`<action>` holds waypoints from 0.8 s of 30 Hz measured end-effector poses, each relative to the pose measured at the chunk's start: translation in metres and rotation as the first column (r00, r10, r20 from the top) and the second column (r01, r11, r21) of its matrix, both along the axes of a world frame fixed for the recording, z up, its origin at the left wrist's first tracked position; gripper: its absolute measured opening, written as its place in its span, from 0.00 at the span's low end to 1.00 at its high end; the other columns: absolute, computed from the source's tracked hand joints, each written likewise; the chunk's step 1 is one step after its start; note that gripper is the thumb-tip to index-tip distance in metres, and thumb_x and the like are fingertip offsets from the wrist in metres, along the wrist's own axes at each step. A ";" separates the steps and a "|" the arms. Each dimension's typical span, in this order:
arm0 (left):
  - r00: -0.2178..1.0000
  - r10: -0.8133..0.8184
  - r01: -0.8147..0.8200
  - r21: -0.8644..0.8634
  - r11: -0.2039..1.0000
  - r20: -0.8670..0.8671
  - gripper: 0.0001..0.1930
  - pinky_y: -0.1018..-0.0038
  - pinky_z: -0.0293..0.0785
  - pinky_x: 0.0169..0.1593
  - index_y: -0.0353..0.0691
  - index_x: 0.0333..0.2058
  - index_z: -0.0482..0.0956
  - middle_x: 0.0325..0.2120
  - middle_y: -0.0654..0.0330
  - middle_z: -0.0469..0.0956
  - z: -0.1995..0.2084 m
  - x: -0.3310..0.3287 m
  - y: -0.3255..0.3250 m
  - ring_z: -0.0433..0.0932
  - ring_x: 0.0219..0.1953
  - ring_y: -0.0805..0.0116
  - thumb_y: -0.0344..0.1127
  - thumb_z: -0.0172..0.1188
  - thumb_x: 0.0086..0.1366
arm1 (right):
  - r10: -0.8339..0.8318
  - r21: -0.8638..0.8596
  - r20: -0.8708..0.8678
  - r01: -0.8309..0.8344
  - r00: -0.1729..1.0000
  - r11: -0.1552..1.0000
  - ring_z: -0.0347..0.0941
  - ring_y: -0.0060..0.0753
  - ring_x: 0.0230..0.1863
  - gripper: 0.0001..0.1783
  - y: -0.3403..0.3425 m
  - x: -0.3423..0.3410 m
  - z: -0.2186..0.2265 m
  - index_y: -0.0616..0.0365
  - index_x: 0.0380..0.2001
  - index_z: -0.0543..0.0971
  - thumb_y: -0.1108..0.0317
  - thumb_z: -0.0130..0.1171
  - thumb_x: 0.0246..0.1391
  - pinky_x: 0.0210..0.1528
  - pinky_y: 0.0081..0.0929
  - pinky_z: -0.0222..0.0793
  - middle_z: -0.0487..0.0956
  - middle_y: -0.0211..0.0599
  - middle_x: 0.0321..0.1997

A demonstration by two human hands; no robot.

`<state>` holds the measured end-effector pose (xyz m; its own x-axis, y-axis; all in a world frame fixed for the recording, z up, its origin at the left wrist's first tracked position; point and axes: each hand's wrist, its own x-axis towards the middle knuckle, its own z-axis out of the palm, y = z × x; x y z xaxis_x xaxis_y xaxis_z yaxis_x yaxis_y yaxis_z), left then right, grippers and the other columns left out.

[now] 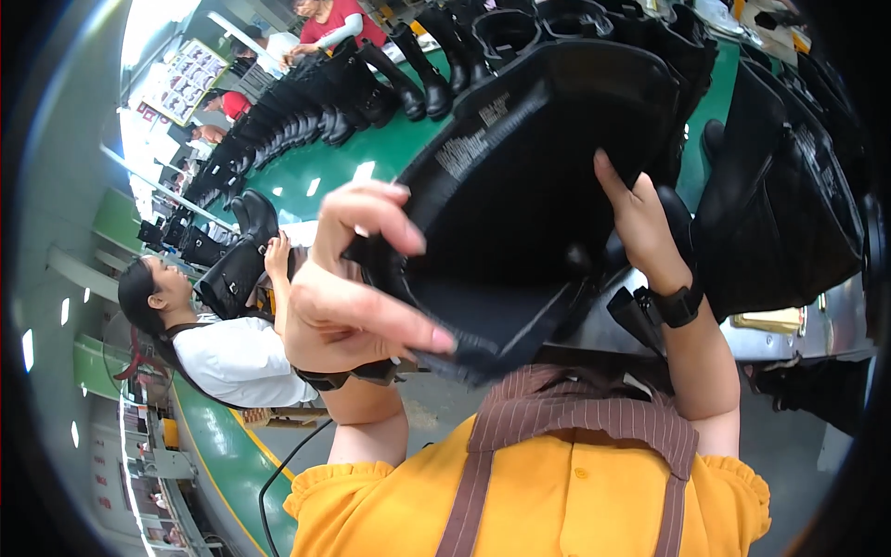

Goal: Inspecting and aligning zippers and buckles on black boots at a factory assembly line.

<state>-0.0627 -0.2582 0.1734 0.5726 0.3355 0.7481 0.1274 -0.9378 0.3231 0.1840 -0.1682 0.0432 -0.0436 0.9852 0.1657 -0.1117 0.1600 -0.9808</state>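
A tall black boot (548, 213) is held up close in front of me, its wide shaft opening toward me and pale printing on the inner lining. My right hand (645, 227) grips the right side of the shaft, thumb inside the opening, the other fingers mostly hidden behind. My left hand (348, 278) is at the left rim, slightly blurred, its fingers spread and overlapping the edge. A dark wristwatch (679, 304) is on my right wrist. The boot's foot is hidden.
More black boots (780, 186) stand close on the right, and long rows of boots (297, 116) line the green table (316, 176) ahead. A metal worktop edge (807, 336) runs below the right-hand boots. At my left, a co-worker in white (243, 357) handles a buckled boot (230, 278).
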 end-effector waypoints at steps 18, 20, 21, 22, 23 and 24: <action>0.662 0.619 -0.483 -0.391 0.783 0.423 0.38 0.70 0.63 0.57 0.31 0.59 0.58 0.54 0.50 0.66 -0.199 0.080 0.002 0.68 0.53 0.62 0.24 0.69 0.51 | -0.265 0.182 0.262 0.222 0.928 0.958 0.72 0.22 0.25 0.11 -0.087 -0.003 -0.090 0.61 0.29 0.76 0.70 0.69 0.45 0.28 0.19 0.68 0.77 0.33 0.26; 0.836 0.528 -0.215 -0.797 0.564 0.149 0.20 0.75 0.71 0.49 0.31 0.42 0.77 0.38 0.61 0.79 -0.213 0.076 -0.005 0.77 0.40 0.70 0.26 0.71 0.49 | -0.253 0.153 0.274 0.218 0.928 0.964 0.72 0.23 0.24 0.11 -0.087 -0.004 -0.087 0.62 0.28 0.76 0.70 0.69 0.45 0.28 0.19 0.68 0.76 0.33 0.24; 0.831 0.534 -0.222 -0.787 0.576 0.156 0.20 0.75 0.71 0.49 0.31 0.42 0.77 0.38 0.61 0.79 -0.220 0.075 -0.008 0.77 0.40 0.70 0.26 0.71 0.49 | -0.224 0.091 0.305 0.205 0.926 0.974 0.72 0.23 0.23 0.11 -0.088 -0.003 -0.086 0.62 0.27 0.76 0.70 0.69 0.45 0.28 0.19 0.68 0.76 0.33 0.23; 0.850 0.512 -0.210 -0.813 0.543 0.122 0.19 0.75 0.71 0.49 0.31 0.42 0.78 0.38 0.60 0.80 -0.226 0.075 -0.010 0.77 0.41 0.71 0.26 0.71 0.50 | -0.226 0.115 0.293 0.200 0.929 0.973 0.73 0.27 0.22 0.10 -0.090 -0.002 -0.085 0.62 0.25 0.76 0.70 0.68 0.46 0.27 0.21 0.69 0.77 0.35 0.21; 0.869 0.488 -0.203 -0.837 0.508 0.085 0.19 0.75 0.71 0.49 0.31 0.42 0.78 0.38 0.59 0.80 -0.230 0.075 -0.012 0.77 0.42 0.71 0.27 0.71 0.50 | -0.237 0.091 0.304 0.219 0.923 0.971 0.73 0.27 0.22 0.10 -0.090 -0.001 -0.085 0.62 0.25 0.76 0.70 0.68 0.46 0.27 0.21 0.69 0.77 0.35 0.21; 0.869 0.486 -0.198 -0.837 0.510 0.090 0.19 0.75 0.71 0.49 0.31 0.42 0.78 0.38 0.59 0.80 -0.232 0.076 -0.014 0.77 0.42 0.71 0.27 0.71 0.50 | -0.187 0.067 0.372 0.175 0.909 0.982 0.73 0.29 0.22 0.10 -0.090 0.001 -0.085 0.63 0.25 0.77 0.68 0.66 0.48 0.28 0.23 0.69 0.77 0.37 0.21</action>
<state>0.0132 -0.2719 -0.0591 0.0926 0.9803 0.1745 0.1502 -0.1870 0.9708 0.1852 -0.2585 -0.0418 0.0704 0.9767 0.2029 0.2972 0.1736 -0.9389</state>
